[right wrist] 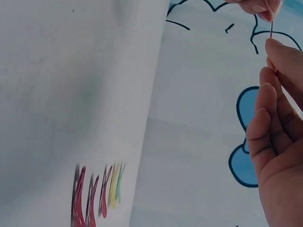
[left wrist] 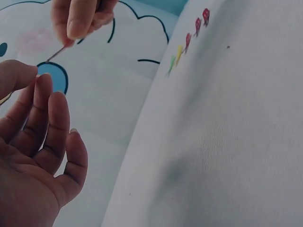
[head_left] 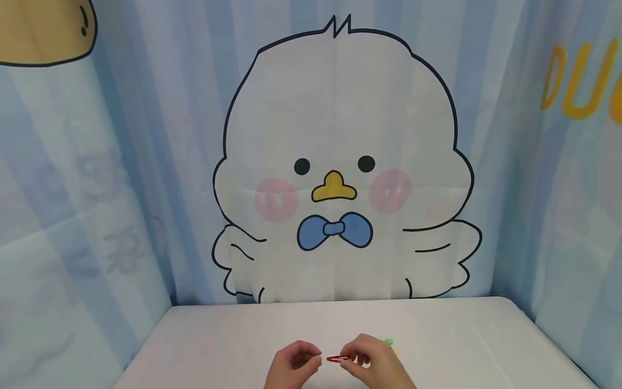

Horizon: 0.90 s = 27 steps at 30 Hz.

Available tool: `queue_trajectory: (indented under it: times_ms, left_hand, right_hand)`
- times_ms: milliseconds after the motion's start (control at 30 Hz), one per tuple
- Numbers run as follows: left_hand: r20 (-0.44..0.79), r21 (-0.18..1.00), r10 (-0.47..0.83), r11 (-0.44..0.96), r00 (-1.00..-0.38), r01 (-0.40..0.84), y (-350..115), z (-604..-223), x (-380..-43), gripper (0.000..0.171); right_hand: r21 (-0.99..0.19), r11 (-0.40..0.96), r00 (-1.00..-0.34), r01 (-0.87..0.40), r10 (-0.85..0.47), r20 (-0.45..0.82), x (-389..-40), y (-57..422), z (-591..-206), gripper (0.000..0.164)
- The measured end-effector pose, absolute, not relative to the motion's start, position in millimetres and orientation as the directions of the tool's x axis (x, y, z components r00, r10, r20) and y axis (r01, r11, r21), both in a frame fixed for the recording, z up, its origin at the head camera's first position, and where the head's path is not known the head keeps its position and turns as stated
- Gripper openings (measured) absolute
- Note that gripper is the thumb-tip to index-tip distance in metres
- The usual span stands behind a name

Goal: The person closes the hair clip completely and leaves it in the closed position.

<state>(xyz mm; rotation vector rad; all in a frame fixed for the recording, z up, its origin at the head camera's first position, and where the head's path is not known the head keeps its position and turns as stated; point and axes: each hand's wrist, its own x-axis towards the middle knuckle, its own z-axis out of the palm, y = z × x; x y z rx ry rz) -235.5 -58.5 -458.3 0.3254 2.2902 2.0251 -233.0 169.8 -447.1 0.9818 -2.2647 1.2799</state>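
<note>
My right hand (head_left: 376, 362) pinches a slim red snap hair clip (head_left: 334, 359) between thumb and fingers, its free end pointing left. Just left of that end is my left hand (head_left: 293, 364), fingers loosely curved and thumb near the index finger; a small gap separates it from the clip in the head view. The left wrist view shows the left hand (left wrist: 42, 137) with its other fingers spread and nothing visible in the palm. On the table, a green hair clip (left wrist: 171, 65), a yellow hair clip (left wrist: 179, 55) and red hair clips (left wrist: 188, 42) lie in a row.
The white tabletop (head_left: 218, 329) spreads beneath both hands. A curtain (head_left: 184, 162) with a cartoon duck stands behind its far edge, and printed cloth hangs at both sides. In the head view, the right hand hides most of the clip row.
</note>
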Motion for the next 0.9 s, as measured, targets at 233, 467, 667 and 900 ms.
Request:
queue_trajectory:
  times_ms: [233, 467, 667, 900]
  left_hand:
    - [0.065, 0.978, 0.182, 0.183, -0.981, 0.099, -88.7, -450.0, -234.6, 0.022]
    - [0.049, 0.958, 0.141, 0.272, -0.989, 0.086, -128.0, -440.7, -232.5, 0.029]
    - [0.056, 0.938, 0.136, 0.332, -0.989, 0.099, -152.0, -443.4, -229.9, 0.029]
    - [0.040, 0.917, 0.120, 0.389, -0.992, 0.084, -167.4, -451.2, -227.6, 0.028]
  right_hand:
    - [-0.608, 0.416, -0.736, -0.677, -0.364, 0.570, -231.6, 199.7, -443.0, 0.013]
    - [-0.697, 0.537, -0.879, -0.475, -0.331, 0.343, -225.1, 233.8, -439.2, 0.009]
    - [-0.734, 0.598, -0.937, -0.321, -0.314, 0.153, -222.9, 255.2, -444.1, 0.010]
    - [-0.765, 0.616, -0.948, -0.185, -0.317, -0.026, -219.4, 268.1, -456.0, 0.007]
